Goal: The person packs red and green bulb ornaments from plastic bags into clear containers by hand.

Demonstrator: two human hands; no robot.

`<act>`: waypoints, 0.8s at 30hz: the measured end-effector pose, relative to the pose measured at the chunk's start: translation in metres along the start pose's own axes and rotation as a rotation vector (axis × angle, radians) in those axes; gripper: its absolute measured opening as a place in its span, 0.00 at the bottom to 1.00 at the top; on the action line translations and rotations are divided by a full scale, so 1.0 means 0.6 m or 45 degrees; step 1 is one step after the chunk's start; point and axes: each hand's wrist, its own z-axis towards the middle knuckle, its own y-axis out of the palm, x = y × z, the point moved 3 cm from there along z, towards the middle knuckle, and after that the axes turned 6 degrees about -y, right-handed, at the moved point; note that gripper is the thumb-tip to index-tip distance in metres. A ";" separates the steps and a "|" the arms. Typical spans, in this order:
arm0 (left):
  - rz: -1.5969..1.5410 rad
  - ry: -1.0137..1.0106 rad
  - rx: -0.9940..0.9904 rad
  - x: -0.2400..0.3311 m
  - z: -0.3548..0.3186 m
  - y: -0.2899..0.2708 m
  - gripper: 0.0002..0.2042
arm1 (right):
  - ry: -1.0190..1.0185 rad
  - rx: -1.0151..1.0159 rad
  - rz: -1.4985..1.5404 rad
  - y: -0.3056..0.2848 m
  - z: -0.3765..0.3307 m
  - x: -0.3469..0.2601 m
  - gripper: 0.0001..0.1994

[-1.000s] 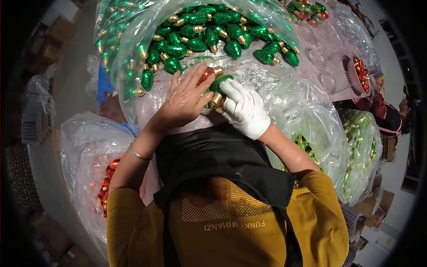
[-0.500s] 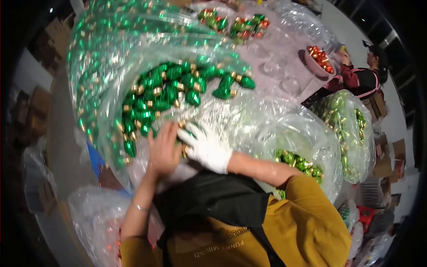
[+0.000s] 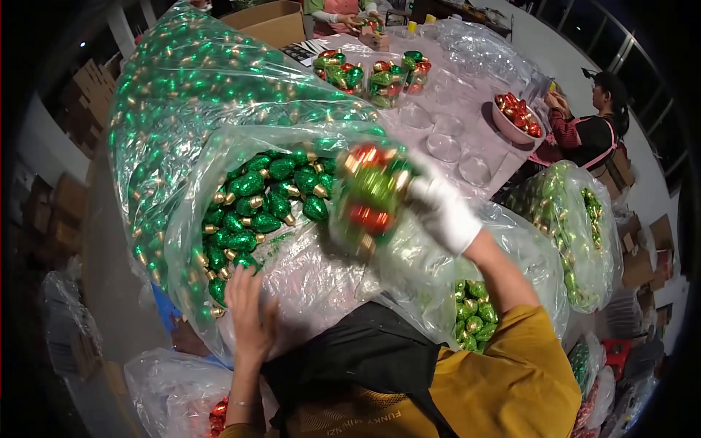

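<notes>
My right hand (image 3: 444, 212), in a white glove, grips a clear tub of bulb ornaments (image 3: 371, 191) from its right side. Red, light green and dark green glittery bulbs show through the tub, though motion smears them. My bare left hand (image 3: 250, 312) holds nothing, its fingers apart, beside the lower edge of a pile of dark green bulb ornaments (image 3: 252, 193) with gold caps. That pile lies in the mouth of a large clear plastic bag (image 3: 219, 87) full of the same bulbs. Light green bulb ornaments (image 3: 476, 315) sit in another clear bag under my right forearm.
Filled clear tubs (image 3: 340, 73) and round clear tubs (image 3: 444, 147) stand farther back on the table (image 3: 456, 95). A pink bowl (image 3: 515, 130) holds red bulbs. One co-worker (image 3: 595, 124) is at the right, another (image 3: 339, 16) at the far side. A light green bag (image 3: 577, 241) bulges at right.
My hands, together over the near side of the pile before, are now apart. The right has moved up and right with the filled tub; the left is lower. The view has shifted.
</notes>
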 end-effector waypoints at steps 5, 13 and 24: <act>-0.072 -0.287 -0.082 -0.048 -0.056 -0.004 0.15 | -0.384 0.394 -1.205 -0.096 0.163 0.097 0.09; -0.072 -0.445 -0.108 -0.092 -0.081 0.007 0.11 | 0.122 0.319 -1.382 -0.089 0.371 0.422 0.11; -0.117 -0.609 -0.181 -0.140 -0.046 0.060 0.10 | 0.258 0.371 -1.297 -0.059 0.552 0.596 0.11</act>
